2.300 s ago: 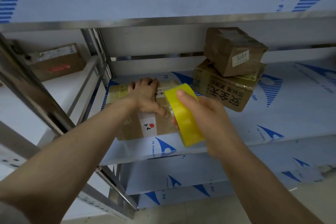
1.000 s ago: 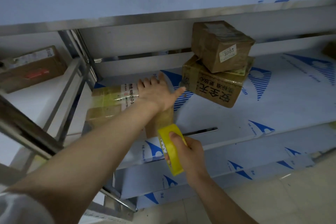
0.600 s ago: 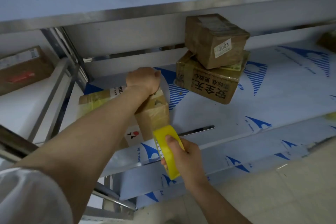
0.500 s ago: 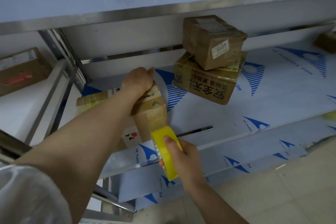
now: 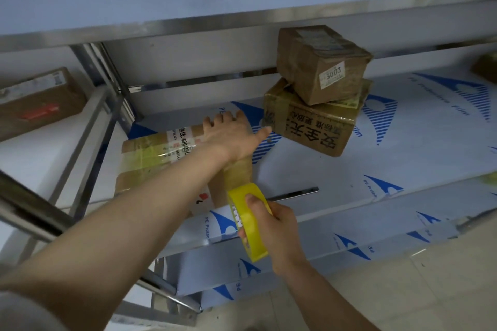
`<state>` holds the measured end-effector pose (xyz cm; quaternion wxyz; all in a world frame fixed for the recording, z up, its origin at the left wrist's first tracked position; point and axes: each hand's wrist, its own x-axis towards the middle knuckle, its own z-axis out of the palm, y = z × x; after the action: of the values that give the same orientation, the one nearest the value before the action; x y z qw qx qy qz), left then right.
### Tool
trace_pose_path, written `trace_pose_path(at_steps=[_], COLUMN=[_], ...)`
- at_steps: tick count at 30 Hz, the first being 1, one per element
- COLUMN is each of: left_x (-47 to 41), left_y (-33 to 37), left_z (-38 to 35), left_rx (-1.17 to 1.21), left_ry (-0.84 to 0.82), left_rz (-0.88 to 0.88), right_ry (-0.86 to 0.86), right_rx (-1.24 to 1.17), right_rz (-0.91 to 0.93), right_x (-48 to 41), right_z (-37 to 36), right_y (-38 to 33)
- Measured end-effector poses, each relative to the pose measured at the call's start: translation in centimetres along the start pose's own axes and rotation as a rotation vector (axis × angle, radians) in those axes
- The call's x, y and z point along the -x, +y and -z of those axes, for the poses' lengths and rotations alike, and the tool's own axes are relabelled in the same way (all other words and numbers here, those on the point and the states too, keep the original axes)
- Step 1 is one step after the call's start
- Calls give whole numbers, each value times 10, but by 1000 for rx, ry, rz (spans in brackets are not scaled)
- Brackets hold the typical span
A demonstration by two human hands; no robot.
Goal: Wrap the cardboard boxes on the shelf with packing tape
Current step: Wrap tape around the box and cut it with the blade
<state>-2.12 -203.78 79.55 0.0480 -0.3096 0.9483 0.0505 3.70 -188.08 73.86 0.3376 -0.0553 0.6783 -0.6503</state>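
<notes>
Opened since the earlier frame: your left hand (image 5: 228, 137) now presses flat, fingers straight, on the cardboard box (image 5: 150, 153) left of centre. Your right hand (image 5: 279, 234) grips the tape roll (image 5: 255, 247) below it, strip taut. Banding appears under way; next, carry the roll round under tension.

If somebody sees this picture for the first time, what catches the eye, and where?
The yellow tape roll stands out, gripped by the right hand at the shelf's edge, its tape running up the long box under the left hand. Farther right, a small box sits on a larger box.
</notes>
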Motion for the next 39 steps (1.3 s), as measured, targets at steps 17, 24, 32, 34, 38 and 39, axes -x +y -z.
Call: trace_pose_path(at_steps=[17, 24, 32, 34, 38, 39], left_x=[-18, 3, 19, 20, 26, 29], left_y=[-6, -9, 1, -1, -6, -15], left_z=[31, 2, -5, -5, 12, 24], left_rx=[344, -33, -16, -24, 114, 186], left_ry=[-155, 19, 25, 33, -89, -185], left_rz=[165, 60, 51, 45, -36, -73], right_ry=[-26, -20, -11, -27, -17, -20], right_rx=[38, 30, -4, 9, 10, 11], right_rz=[17, 25, 18, 18, 6, 5], right_x=[-10, -14, -17, -16, -16, -16], right_z=[1, -3, -3, -3, -3, -3], right_y=[-2, -3, -1, 0, 0, 0])
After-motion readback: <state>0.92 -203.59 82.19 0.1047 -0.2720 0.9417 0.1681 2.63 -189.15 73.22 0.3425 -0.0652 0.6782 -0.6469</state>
